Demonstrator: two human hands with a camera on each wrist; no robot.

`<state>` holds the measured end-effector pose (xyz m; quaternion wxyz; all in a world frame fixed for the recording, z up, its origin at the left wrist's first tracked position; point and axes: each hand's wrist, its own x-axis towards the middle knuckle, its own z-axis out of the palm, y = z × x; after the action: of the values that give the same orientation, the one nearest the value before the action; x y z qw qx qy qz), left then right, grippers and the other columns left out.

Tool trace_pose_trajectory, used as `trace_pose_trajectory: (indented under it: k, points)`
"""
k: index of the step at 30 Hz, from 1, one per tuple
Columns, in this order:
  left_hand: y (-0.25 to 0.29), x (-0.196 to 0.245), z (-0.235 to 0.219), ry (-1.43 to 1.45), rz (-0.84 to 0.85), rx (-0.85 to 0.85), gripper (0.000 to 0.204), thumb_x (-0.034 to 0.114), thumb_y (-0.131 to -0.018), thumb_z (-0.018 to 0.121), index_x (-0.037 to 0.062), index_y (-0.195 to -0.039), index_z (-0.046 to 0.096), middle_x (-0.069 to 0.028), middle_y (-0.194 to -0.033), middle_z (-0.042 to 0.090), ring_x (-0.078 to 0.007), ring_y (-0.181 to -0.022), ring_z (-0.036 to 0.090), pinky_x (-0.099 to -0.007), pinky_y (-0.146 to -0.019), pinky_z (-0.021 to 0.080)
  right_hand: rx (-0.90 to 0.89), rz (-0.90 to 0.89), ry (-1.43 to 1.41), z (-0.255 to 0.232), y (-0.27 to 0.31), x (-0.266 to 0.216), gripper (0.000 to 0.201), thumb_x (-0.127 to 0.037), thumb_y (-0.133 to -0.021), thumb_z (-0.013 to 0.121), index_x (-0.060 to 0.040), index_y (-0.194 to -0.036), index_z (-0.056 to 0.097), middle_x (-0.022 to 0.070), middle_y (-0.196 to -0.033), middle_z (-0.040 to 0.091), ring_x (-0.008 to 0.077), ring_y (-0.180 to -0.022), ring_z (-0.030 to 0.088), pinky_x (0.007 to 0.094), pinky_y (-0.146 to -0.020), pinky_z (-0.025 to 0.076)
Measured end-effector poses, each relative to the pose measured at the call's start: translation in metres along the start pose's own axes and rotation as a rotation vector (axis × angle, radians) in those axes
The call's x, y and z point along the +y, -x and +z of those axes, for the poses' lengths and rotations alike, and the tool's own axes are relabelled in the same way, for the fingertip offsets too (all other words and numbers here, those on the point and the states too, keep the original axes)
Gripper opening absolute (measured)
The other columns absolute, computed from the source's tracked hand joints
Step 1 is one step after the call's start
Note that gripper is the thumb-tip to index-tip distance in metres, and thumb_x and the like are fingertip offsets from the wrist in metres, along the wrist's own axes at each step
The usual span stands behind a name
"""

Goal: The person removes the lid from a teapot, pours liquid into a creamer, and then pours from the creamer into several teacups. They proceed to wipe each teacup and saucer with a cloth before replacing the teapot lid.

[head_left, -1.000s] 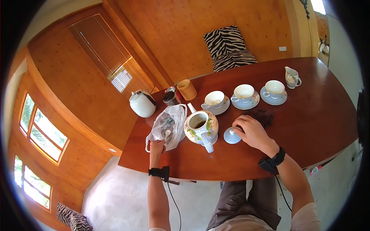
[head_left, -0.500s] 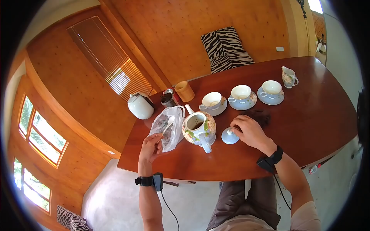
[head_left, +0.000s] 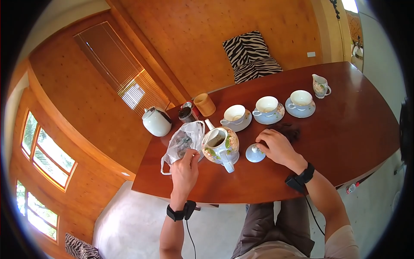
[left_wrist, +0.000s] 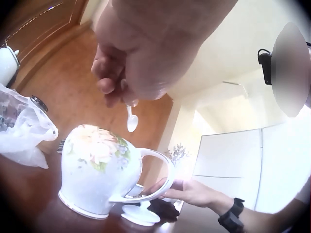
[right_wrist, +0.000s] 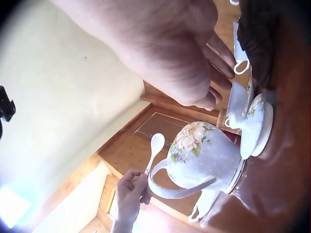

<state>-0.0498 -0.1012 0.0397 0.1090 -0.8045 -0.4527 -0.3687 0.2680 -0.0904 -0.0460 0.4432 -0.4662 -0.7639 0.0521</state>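
With our left hand (head_left: 184, 176) we pinch one white spoon (right_wrist: 157, 143) by its handle, its bowl above the mouth of one flowered teapot (head_left: 231, 146), beside one plastic bag (head_left: 173, 152). Our right hand (head_left: 279, 148) hangs its fingers, loosely bent, at one lid (head_left: 254, 156); we cannot tell if they touch. Three cups (head_left: 266, 105) sit on three saucers (head_left: 302, 114), near one jug (head_left: 319, 88).

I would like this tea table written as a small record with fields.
surface: reddish-brown table
left hand: pinches a white spoon
right hand: fingers at the lid, contact unclear
lid position: on the table, right of the teapot
teapot: floral, uncovered
plastic bag: left of the teapot
cups: three, each on a saucer
jug: upright, right of the cups
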Motion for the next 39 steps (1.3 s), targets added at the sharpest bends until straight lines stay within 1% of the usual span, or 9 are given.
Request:
trace_pose_trajectory:
  k: [4,7,9,15,25,27,30,33,39]
  points:
    - [0.002,-0.040,0.012,-0.009,-0.040,0.098,0.009,0.010,-0.095,0.065,0.0022,-0.092,0.064,-0.0146,-0.062,0.064,-0.0315,-0.049,0.061,-0.0396,-0.050,0.046,0.010,-0.002,0.002,0.001,0.000,0.001,0.014,-0.014,-0.088,0.069,-0.0013,-0.092,0.066,0.0138,-0.093,0.066,0.0344,-0.093,0.062,0.0436,-0.086,0.050]
    - [0.014,-0.114,0.027,0.145,-0.335,0.060,0.013,0.013,-0.096,0.064,-0.0002,-0.092,0.065,-0.0120,-0.060,0.065,-0.0209,-0.041,0.057,-0.0355,-0.043,0.043,0.013,-0.025,0.000,0.000,0.000,0.001,0.014,-0.014,-0.088,0.069,-0.0016,-0.091,0.066,0.0134,-0.092,0.066,0.0344,-0.092,0.062,0.0437,-0.086,0.050]
    - [0.030,-0.155,0.039,0.470,-0.755,-0.057,0.020,0.016,-0.097,0.063,-0.0034,-0.092,0.066,-0.0102,-0.058,0.066,-0.0123,-0.038,0.052,-0.0297,-0.037,0.038,0.005,-0.013,-0.008,0.001,0.000,0.001,0.013,-0.014,-0.088,0.069,-0.0019,-0.090,0.066,0.0131,-0.091,0.065,0.0342,-0.092,0.062,0.0436,-0.086,0.049]
    - [0.041,-0.175,0.056,0.454,-0.968,-0.145,0.026,0.019,-0.097,0.063,-0.0061,-0.092,0.067,-0.0116,-0.059,0.067,-0.0120,-0.036,0.050,-0.0267,-0.033,0.034,-0.003,-0.003,-0.012,-0.001,0.000,-0.002,0.013,-0.015,-0.088,0.069,-0.0019,-0.090,0.066,0.0130,-0.091,0.065,0.0341,-0.092,0.062,0.0435,-0.087,0.049]
    - [0.058,-0.213,0.086,0.390,-0.916,-0.189,0.030,0.024,-0.094,0.067,-0.0060,-0.094,0.068,-0.0162,-0.064,0.069,-0.0142,-0.036,0.053,-0.0269,-0.034,0.038,-0.010,-0.004,0.002,0.000,0.000,0.000,0.013,-0.014,-0.088,0.068,-0.0019,-0.091,0.066,0.0130,-0.092,0.065,0.0343,-0.093,0.062,0.0435,-0.086,0.049]
    - [0.076,-0.248,0.101,-0.187,-0.549,-0.083,0.029,0.025,-0.091,0.070,-0.0040,-0.090,0.070,-0.0176,-0.067,0.071,-0.0245,-0.045,0.063,-0.0345,-0.044,0.049,-0.013,-0.004,-0.006,-0.001,0.000,0.000,0.013,-0.014,-0.088,0.068,-0.0019,-0.092,0.066,0.0131,-0.093,0.065,0.0341,-0.094,0.062,0.0434,-0.086,0.050]
    - [0.056,-0.164,0.058,-0.529,-0.408,-0.017,0.027,0.025,-0.088,0.072,-0.0012,-0.085,0.072,-0.0187,-0.072,0.071,-0.0352,-0.064,0.070,-0.0421,-0.061,0.056,-0.011,-0.005,-0.009,0.000,0.001,-0.001,0.013,-0.014,-0.088,0.068,-0.0017,-0.093,0.066,0.0133,-0.094,0.066,0.0338,-0.094,0.062,0.0434,-0.086,0.050]
    - [0.045,-0.134,0.045,-0.370,-0.540,-0.002,0.025,0.026,-0.086,0.074,0.0014,-0.082,0.072,-0.0193,-0.076,0.071,-0.0409,-0.077,0.071,-0.0485,-0.068,0.055,-0.013,0.000,0.003,0.001,0.001,-0.002,0.015,-0.015,-0.089,0.068,-0.0014,-0.096,0.066,0.0134,-0.096,0.066,0.0336,-0.095,0.062,0.0434,-0.086,0.050]
    - [0.019,-0.095,0.061,0.155,-0.431,0.151,0.036,0.018,-0.099,0.062,-0.0019,-0.070,0.055,-0.0084,-0.049,0.049,-0.0176,-0.041,0.047,-0.0362,-0.043,0.033,-0.021,0.010,0.021,0.004,0.002,-0.003,0.021,-0.015,-0.090,0.067,-0.0004,-0.104,0.065,0.0148,-0.103,0.067,0.0348,-0.100,0.062,0.0436,-0.089,0.051]
